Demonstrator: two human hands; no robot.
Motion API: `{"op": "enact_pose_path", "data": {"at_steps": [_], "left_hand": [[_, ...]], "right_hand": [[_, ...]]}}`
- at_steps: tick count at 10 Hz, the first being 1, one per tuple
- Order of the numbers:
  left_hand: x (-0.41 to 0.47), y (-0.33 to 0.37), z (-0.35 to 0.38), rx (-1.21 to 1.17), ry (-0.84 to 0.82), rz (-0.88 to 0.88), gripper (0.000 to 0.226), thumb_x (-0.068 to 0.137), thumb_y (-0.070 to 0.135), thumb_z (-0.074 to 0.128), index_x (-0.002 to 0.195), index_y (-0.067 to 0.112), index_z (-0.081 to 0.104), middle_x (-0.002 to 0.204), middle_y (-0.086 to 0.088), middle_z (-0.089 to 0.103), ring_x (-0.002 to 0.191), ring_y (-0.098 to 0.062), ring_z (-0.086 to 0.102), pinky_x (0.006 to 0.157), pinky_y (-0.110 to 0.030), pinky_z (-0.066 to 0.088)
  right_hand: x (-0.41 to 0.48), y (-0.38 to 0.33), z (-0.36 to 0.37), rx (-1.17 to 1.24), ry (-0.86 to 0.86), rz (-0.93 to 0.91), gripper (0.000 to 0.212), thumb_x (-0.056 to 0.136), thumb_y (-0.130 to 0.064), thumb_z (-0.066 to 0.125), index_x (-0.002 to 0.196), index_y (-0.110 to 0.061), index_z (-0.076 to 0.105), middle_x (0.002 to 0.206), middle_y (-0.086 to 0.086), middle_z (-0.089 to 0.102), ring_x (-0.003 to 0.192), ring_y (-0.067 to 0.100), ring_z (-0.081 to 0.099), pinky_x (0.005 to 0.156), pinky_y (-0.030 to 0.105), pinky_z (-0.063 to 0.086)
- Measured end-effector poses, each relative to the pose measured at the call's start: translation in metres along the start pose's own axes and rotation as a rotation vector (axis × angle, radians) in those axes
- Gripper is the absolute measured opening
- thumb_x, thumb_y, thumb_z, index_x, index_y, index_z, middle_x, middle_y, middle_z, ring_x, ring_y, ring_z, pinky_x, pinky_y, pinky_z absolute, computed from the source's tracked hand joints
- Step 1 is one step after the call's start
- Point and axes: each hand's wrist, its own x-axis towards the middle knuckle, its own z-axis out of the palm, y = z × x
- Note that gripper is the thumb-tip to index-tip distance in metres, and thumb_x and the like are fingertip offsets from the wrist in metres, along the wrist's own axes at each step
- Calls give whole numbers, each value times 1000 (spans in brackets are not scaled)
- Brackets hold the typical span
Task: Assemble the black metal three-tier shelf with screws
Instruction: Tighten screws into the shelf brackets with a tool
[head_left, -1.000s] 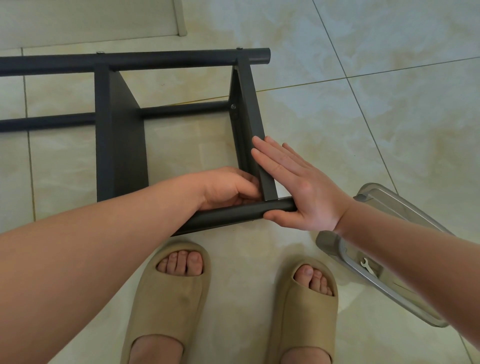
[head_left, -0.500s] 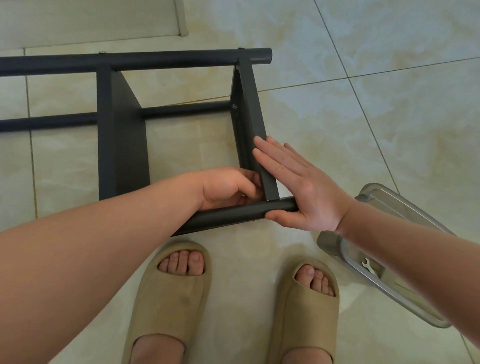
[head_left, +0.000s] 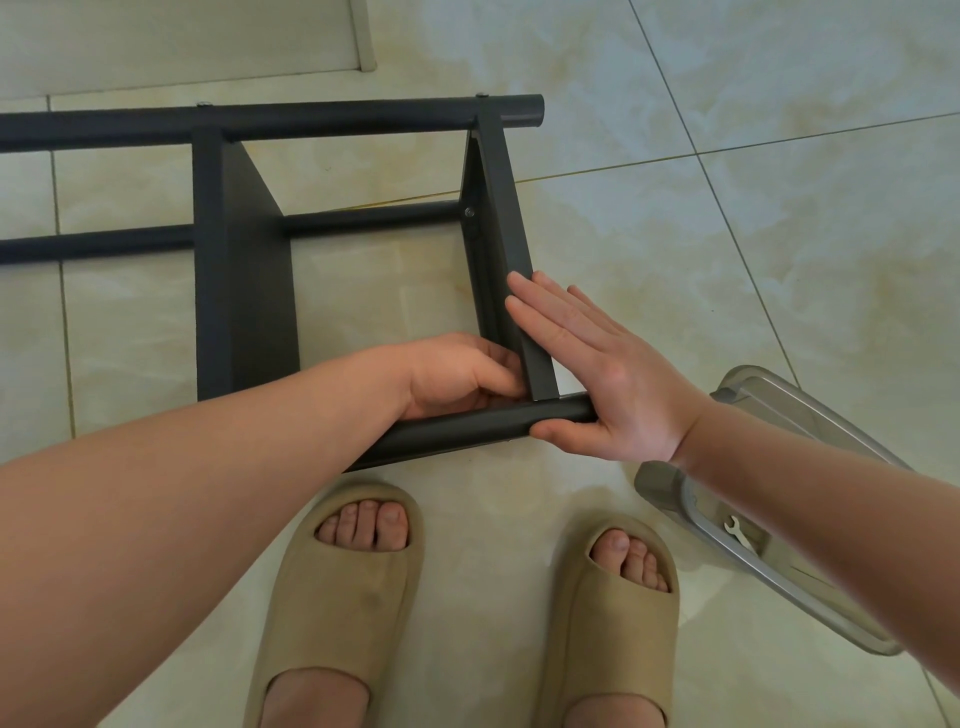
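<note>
Right hand (head_left: 618, 384) lay flat, fingers straight, against the end panel (head_left: 511, 228) of the shelf (head_left: 244, 291), thumb on the near tube (head_left: 467, 428). Left hand (head_left: 457, 371) curled inside that corner; what it gripped was hidden.

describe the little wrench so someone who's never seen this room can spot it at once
Start at the black shelf frame lying on the tiled floor, then look to its lower right, where a clear plastic box with a grey rim sits beside the right slipper. Inside it lies the wrench: small, flat and silvery with a forked end, the only tool showing there.
</note>
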Motion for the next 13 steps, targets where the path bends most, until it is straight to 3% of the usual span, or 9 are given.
{"op": "enact_pose_path", "data": {"at_steps": [2, 4, 5, 6, 7, 8, 9, 11, 13], "left_hand": [[-1, 1, 0, -14, -55, 36, 24, 92, -11, 46, 97, 2, 65, 95, -18, 65, 81, -24, 65, 79, -30, 55], [-2, 1, -1, -56, -63, 18, 27, 71, -2, 61, 97, 2, 66, 102, -23, 63, 89, -31, 63, 85, -37, 53], [-2, 1, -1, -86, -82, 0, 27, 71, -2, 58, 96, 4, 66, 96, -19, 66, 85, -27, 64, 83, -35, 54], [-5, 6, 1, -46, -92, -88, 16, 92, 8, 50, 97, 8, 66, 85, -8, 66, 77, -20, 62, 74, -33, 51], [-7, 6, 2, 79, -63, -138, 19, 100, 17, 48, 94, 10, 65, 73, -2, 65, 68, -16, 59, 64, -28, 50], [-3, 2, 3, 63, 5, -32, 13, 96, 2, 50, 98, 1, 63, 88, -16, 64, 75, -22, 62, 70, -31, 52], [-3, 0, 1, 48, 9, -11, 15, 94, -4, 50, 102, -4, 62, 90, -18, 63, 77, -24, 62, 75, -31, 52], [-3, 1, -1, -14, -59, 0, 23, 94, -8, 46, 91, 2, 67, 80, -8, 72, 72, -17, 69, 75, -26, 56], [-3, 1, 0, -60, -81, 28, 24, 91, -11, 46, 96, 2, 66, 92, -16, 68, 77, -19, 69, 78, -27, 56]], "right_hand": [[0, 0, 0, 3, -3, 2, 93, 89, -50, 64, 159, -3, 23, 169, 13, 15, 157, 29, 10, 123, 58, 21], [0, 0, 0, 2, -4, 1, 94, 89, -50, 64, 159, -3, 23, 169, 13, 15, 157, 29, 10, 123, 58, 22], [0, 1, 0, 5, -6, 4, 93, 89, -50, 64, 159, -3, 23, 169, 12, 14, 157, 29, 10, 123, 58, 22], [0, 1, 0, 4, -7, 2, 93, 90, -50, 64, 159, -3, 23, 169, 12, 14, 158, 29, 9, 124, 58, 21], [0, 1, 0, 2, -4, 2, 93, 89, -50, 64, 159, -4, 22, 169, 12, 14, 158, 29, 9, 124, 57, 20], [0, 1, 0, 3, -4, 2, 93, 89, -50, 64, 159, -3, 22, 169, 12, 14, 158, 29, 9, 124, 57, 20], [0, 1, 1, 2, -2, 1, 93, 89, -49, 64, 159, -3, 23, 169, 13, 14, 157, 29, 9, 124, 57, 20], [0, 1, 1, 7, -1, 0, 93, 89, -50, 64, 159, -4, 22, 169, 12, 14, 157, 29, 9, 124, 57, 20], [0, 1, 0, 9, 0, -1, 93, 89, -49, 65, 159, -4, 22, 169, 13, 15, 157, 29, 10, 124, 58, 21]]}}
